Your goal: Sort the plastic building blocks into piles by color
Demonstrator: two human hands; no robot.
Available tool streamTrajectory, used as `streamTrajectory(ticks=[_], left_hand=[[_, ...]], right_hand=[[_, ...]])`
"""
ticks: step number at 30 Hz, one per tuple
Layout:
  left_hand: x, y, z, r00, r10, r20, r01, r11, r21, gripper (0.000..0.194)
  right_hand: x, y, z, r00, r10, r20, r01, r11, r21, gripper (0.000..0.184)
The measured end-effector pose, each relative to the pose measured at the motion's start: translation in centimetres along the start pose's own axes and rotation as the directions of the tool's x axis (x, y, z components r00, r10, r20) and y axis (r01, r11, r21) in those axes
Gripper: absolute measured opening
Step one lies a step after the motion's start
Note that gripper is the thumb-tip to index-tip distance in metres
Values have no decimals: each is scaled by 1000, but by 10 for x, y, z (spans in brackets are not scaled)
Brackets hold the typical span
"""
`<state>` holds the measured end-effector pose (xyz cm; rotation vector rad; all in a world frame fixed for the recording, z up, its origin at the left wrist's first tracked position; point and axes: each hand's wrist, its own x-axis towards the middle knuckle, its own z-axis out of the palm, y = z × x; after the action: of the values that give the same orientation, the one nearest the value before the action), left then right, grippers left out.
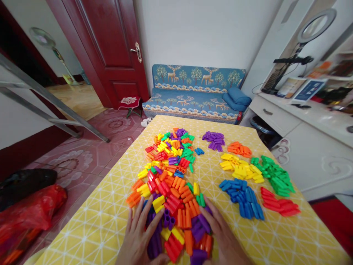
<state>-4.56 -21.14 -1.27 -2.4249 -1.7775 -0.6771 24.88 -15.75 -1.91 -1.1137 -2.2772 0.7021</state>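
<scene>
A mixed heap of short hollow plastic tubes [172, 202] in red, orange, yellow, purple, green and blue spreads down the yellow patterned tablecloth [91, 221]. Some tubes appear joined side by side. My left hand [139, 232] lies with spread fingers along the heap's near left edge, its fingertips touching purple and yellow pieces. Opposite it, my right hand [222, 235] rests against the right edge, fingers stretched beside purple and green pieces. Neither hand is closed around a tube. Part of the right hand's thumb is cut off at the bottom of the view.
Single-colour piles lie to the right: purple [214, 140], orange [239, 149], yellow [241, 168], green [274, 176], blue [244, 198] and red [280, 201]. A blue sofa [190, 101] stands beyond the table. At left are a metal ladder [68, 114] and red bag [35, 209]; a white cabinet [317, 154] flanks the right.
</scene>
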Motion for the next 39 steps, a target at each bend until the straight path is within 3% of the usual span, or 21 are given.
streamTrajectory(ticks=[4,8,11,15,18,20,22,24,26,29,33,36,39], left_hand=[[20,-6,0,999,36,13,-36,998,56,91],[48,-11,2,998,63,-29,-62,997,44,68],[73,-10,3,997,-26,-66,25,999,-27,49],[110,-15,-1,983,-113,-145,91,984,-152,40],[134,-40,-6,952,-248,-180,212,958,-194,40],[143,-66,-7,901,-394,-184,366,915,-169,49],[146,-91,-4,848,-515,-122,501,855,-134,61],[146,-107,3,817,-577,14,570,804,-169,68],[145,-111,13,831,-540,134,556,799,-228,72],[148,-104,26,890,-418,185,456,837,-302,72],[154,-94,33,909,-386,158,417,849,-323,68],[155,-93,34,897,-430,104,440,845,-303,63],[154,-91,32,906,-419,65,417,855,-308,59]], right_hand=[[2,-1,12,997,81,8,-80,996,-46,104],[38,0,14,988,132,-82,-128,990,59,73],[67,5,15,974,153,-167,-135,984,112,55],[100,15,18,952,174,-253,-143,980,137,46],[121,24,18,924,208,-321,-160,972,171,44],[135,30,18,899,237,-368,-171,964,203,45],[147,35,19,875,261,-407,-177,956,234,49],[159,39,20,860,275,-430,-174,950,261,53],[169,40,21,850,291,-439,-167,939,299,57],[178,39,21,844,335,-418,-152,898,413,55],[175,36,21,850,370,-375,-139,844,518,52],[165,33,21,851,332,-408,-119,877,465,47],[155,28,19,818,302,-489,-106,916,387,39]])
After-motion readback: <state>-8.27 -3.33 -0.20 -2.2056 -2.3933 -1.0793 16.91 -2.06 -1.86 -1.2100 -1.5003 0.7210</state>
